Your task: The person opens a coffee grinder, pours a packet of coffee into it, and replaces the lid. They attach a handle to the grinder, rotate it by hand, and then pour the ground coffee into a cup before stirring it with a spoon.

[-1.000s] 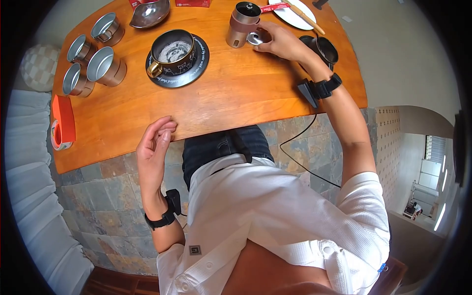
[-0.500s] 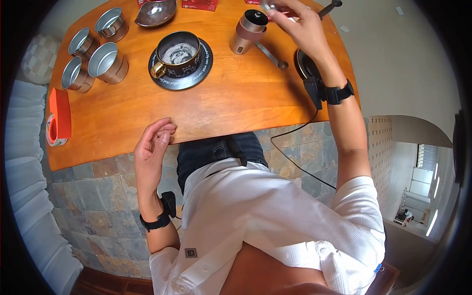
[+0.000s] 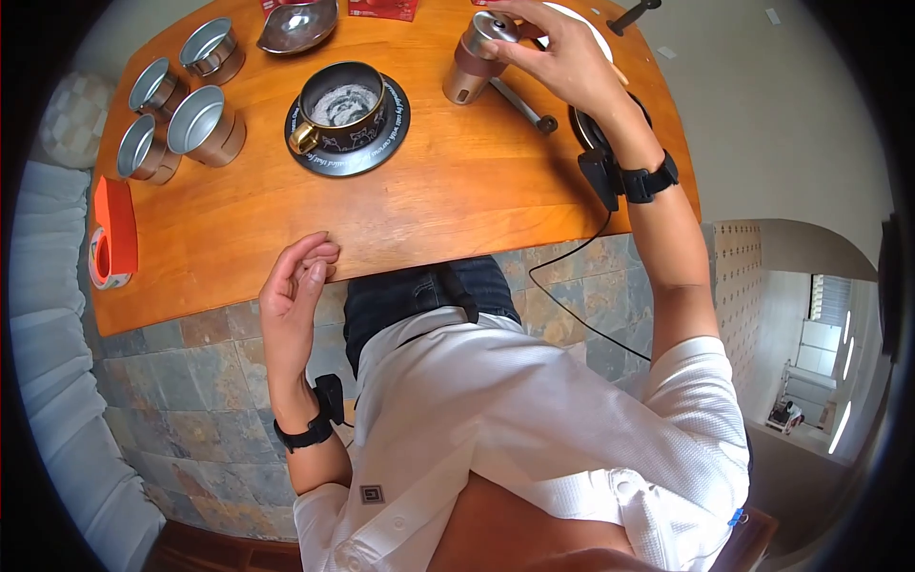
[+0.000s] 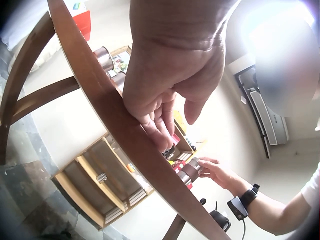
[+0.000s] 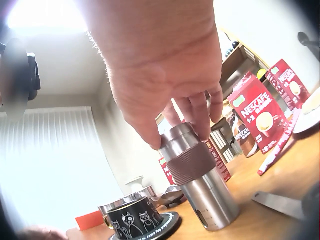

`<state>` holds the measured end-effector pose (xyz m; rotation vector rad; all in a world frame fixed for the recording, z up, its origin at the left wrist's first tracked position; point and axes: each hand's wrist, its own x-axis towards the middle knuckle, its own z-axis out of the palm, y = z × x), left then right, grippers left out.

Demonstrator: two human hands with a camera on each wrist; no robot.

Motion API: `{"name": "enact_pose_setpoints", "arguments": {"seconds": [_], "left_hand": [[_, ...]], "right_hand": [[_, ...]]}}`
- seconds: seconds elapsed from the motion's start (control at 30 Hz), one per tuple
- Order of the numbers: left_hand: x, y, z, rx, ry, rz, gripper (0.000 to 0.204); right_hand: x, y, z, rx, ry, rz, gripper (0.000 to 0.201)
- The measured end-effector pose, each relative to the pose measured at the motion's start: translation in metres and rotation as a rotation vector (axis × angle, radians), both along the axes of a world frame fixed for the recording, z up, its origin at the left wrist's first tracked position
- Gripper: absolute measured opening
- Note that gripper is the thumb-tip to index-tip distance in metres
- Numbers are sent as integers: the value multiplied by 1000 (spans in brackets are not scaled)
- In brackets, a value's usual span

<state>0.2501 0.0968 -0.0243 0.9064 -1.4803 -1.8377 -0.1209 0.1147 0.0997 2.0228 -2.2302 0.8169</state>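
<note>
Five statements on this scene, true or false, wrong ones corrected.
1. The right hand's grip is on the grinder's lid. True.
2. The left hand holds nothing. True.
3. The crank is fitted on the grinder. False: the crank lies on the table beside the grinder.
4. Pale contents show inside the black cup. True.
5. The black cup stands directly on the table. False: the black cup sits on a saucer.

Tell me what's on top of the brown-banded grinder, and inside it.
On top: a metal lid, gripped by the right hand. Inside: can't be seen; the lid covers the top of the grinder.
</note>
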Motion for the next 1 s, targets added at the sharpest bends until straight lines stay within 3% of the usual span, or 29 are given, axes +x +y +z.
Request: {"name": "enact_pose_setpoints", "arguments": {"seconds": [0.17,0.23,0.27,0.3,0.37,0.4,0.43,0.5,0.53,0.67,0.77,0.83,1.0], "left_hand": [[0,2,-1,-62,-46,7,32],[0,0,4,-77,-65,-22,33],[1,-1,8,-47,-60,-38,32],[-2,-1,14,-16,-49,-49,30],[-20,0,41,-31,-52,-110,32],[-34,2,59,-57,-25,-224,33],[-48,6,77,-85,3,-329,34],[-95,12,108,-123,8,-527,34],[-122,15,117,-172,-16,-639,34],[-233,19,83,-333,-131,-878,36],[-293,33,41,-333,-110,-896,43],[-315,42,32,-166,-197,-879,57],[-351,64,19,99,-127,-865,60]], "right_hand": [[-19,5,-9,-93,104,31,47],[-31,16,10,-289,80,96,42],[-29,26,31,-193,-164,-26,38],[-48,32,33,-394,-117,-26,31],[-83,54,44,-468,-261,-66,26],[-93,68,48,-425,-410,-206,24],[-102,80,48,-429,-396,-213,24],[-119,101,38,-89,-334,-296,26],[-133,107,19,-82,-443,-226,27],[-135,115,0,193,-326,-248,32],[-152,101,-20,301,-245,-157,31],[-162,91,-28,310,-258,-120,28],[-172,95,-28,218,-413,-97,19]]}}
